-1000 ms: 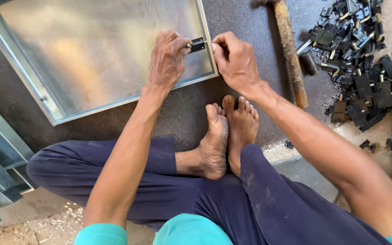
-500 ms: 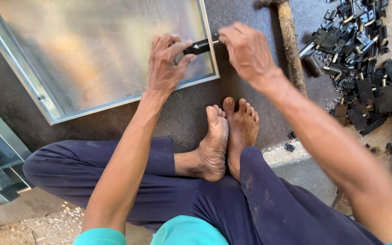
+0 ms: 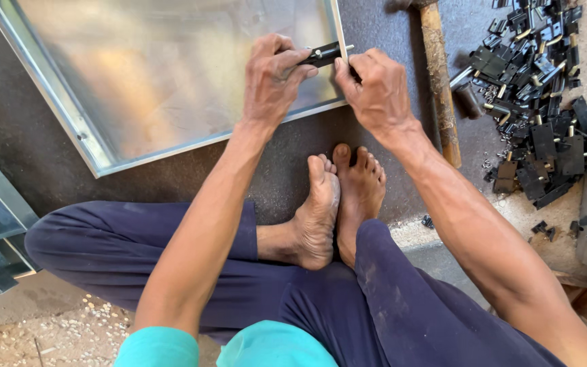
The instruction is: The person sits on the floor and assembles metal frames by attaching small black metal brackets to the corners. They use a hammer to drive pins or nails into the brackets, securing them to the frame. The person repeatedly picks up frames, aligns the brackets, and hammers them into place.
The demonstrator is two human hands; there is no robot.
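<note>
One small black hinge [image 3: 322,54] sits at the near right corner of a shiny sheet-metal panel [image 3: 171,75], pinched in the closed fingers of the left hand [image 3: 273,75]. The right hand [image 3: 375,92] presses beside it on the panel's edge, fingers curled, grip unclear. A wooden-handled hammer [image 3: 437,81] and a heap of black hinges [image 3: 538,88] lie to the right on the dark mat [image 3: 28,156].
</note>
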